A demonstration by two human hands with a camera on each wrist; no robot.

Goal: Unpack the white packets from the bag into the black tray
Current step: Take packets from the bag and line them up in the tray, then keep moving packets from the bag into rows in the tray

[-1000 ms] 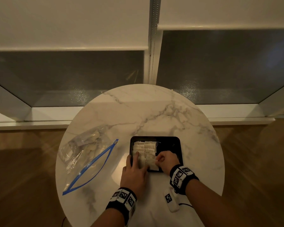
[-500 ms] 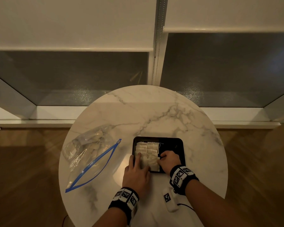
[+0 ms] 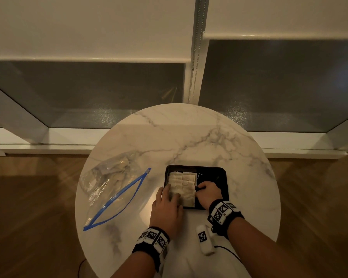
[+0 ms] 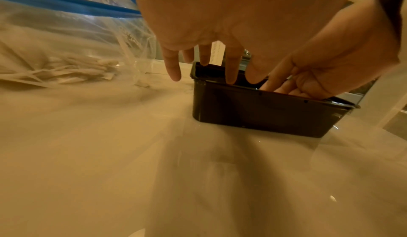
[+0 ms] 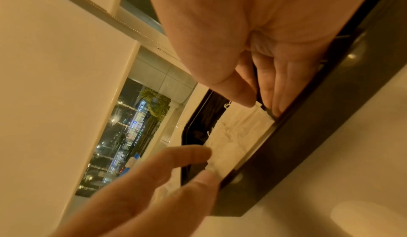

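Task partway, by my read. White packets (image 3: 182, 180) already sit in the black tray (image 3: 221, 173), laid in neat rows filling its left half; the right half of the tray floor shows bare black. The bag (image 3: 109, 183), clear with a blue zip strip, lies on the worktop (image 3: 189, 133) left of the tray, mouth gaping open toward the near side. More packets are visible bunched in its far end, so unpacking isn't finished. Can't count what's left; plastic glare hides most of it.

Step in hand looks like seating or straightening the near row, not fetching from the bag.

Left hand (image 3: 166, 207): fingers extended and slightly spread, reaching over the tray's near-left corner. Fingertips rest flat on the nearest packets, pressing rather than gripping. Nothing held, as far as I can see. The left wrist view shows fingers hanging straight over the rim, one outside the tray's left wall.

Right hand (image 3: 208, 194): inside the tray, just right of the packet rows. Fingers curled. The right wrist view shows thumb and fingertips (image 5: 276, 108) closing on the right edge of the near packet stack (image 5: 246, 127), against the tray's near wall. Reads as a pinch on that stack, though whether it's lifting or just nudging I cannot tell.

Hands are close together, with only the packet row between them, not touching each other.

Remaining: empty the bag, fill the tray's right half.
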